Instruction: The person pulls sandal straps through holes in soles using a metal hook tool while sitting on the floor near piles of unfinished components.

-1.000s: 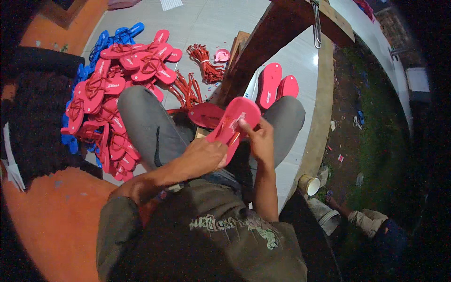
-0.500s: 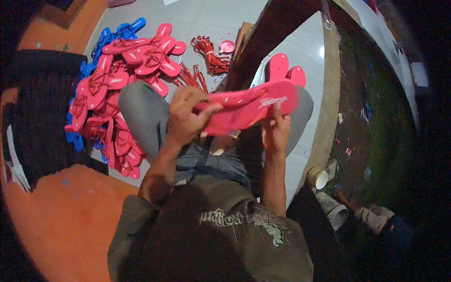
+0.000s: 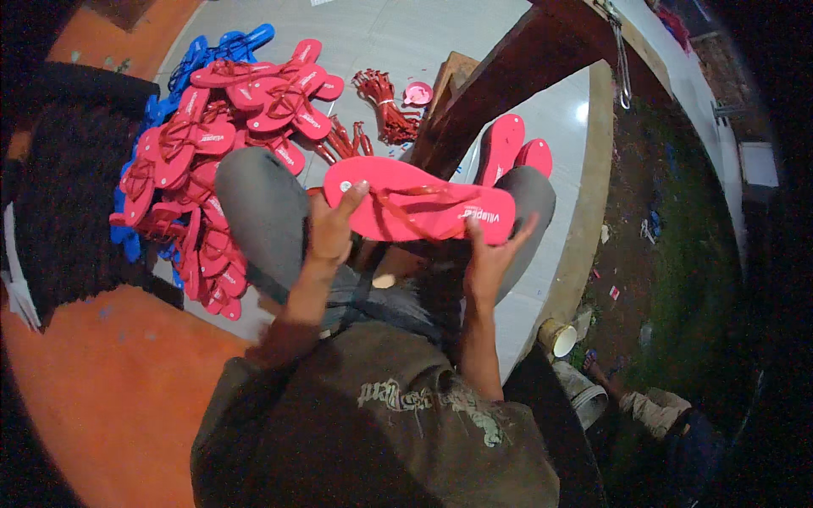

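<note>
A pink flip-flop (image 3: 381,222) with a glossy red strap lies across both my hands, above my lap. My left hand (image 3: 329,227) grips its toe end, the thumb on the top face and the fingers hidden under the sole. At the heel end my right hand (image 3: 491,254) holds on, its thumb pressed near the white print and the other fingers partly under and past the edge. Beyond my left knee is a heap of pink flip-flops (image 3: 203,138) with red straps. Two pink soles (image 3: 503,142) lie beyond my right knee.
Blue flip-flops (image 3: 246,41) edge the heap's far side. A bundle of red straps (image 3: 385,106), loose red straps (image 3: 343,140) and a small pink dish (image 3: 417,93) lie near a dark wooden beam (image 3: 517,72). A bucket (image 3: 584,394), a cup (image 3: 561,339) and another person's leg (image 3: 631,398) appear lower right.
The flip-flop has turned so its strapped top faces me, and it has moved slightly left. My left hand has shifted to the toe end; my right stays at the heel.
</note>
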Tool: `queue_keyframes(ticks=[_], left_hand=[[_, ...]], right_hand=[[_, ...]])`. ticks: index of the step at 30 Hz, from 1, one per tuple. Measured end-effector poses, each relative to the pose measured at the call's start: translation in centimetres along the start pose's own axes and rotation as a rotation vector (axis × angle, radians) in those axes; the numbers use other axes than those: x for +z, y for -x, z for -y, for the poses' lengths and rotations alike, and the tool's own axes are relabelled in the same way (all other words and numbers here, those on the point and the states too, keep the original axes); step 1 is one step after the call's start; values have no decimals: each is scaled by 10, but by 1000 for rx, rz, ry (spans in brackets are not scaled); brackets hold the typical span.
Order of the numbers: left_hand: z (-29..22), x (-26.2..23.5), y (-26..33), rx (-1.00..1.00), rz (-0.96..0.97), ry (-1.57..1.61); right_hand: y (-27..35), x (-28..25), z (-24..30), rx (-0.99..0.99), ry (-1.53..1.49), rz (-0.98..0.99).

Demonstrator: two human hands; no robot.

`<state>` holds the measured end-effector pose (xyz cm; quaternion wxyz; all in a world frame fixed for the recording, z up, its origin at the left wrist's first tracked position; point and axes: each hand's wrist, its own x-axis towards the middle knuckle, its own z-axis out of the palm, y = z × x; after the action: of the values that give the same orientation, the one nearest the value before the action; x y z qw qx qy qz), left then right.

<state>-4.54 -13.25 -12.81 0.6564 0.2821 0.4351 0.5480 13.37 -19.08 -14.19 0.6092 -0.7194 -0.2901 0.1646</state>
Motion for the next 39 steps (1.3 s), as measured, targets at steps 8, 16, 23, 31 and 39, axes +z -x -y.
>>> queue_keyframes(ticks=[8, 16, 23, 31, 39], left_hand=[[-30, 21, -12, 23, 257, -423], [-51, 25, -35, -46, 507, -723], [-39, 35, -39, 195, 559, -637], [-33, 16, -46, 9, 455, -662], [-23, -1, -62, 43, 504, -662]], right_hand=[[-34, -18, 8, -81, 98, 441], [-38, -17, 78, -384, 191, 671], [-47, 15, 84, 152, -53, 1323], [-46, 35, 65, 254, -7, 1310], [-49, 58, 46, 672, -417, 1277]])
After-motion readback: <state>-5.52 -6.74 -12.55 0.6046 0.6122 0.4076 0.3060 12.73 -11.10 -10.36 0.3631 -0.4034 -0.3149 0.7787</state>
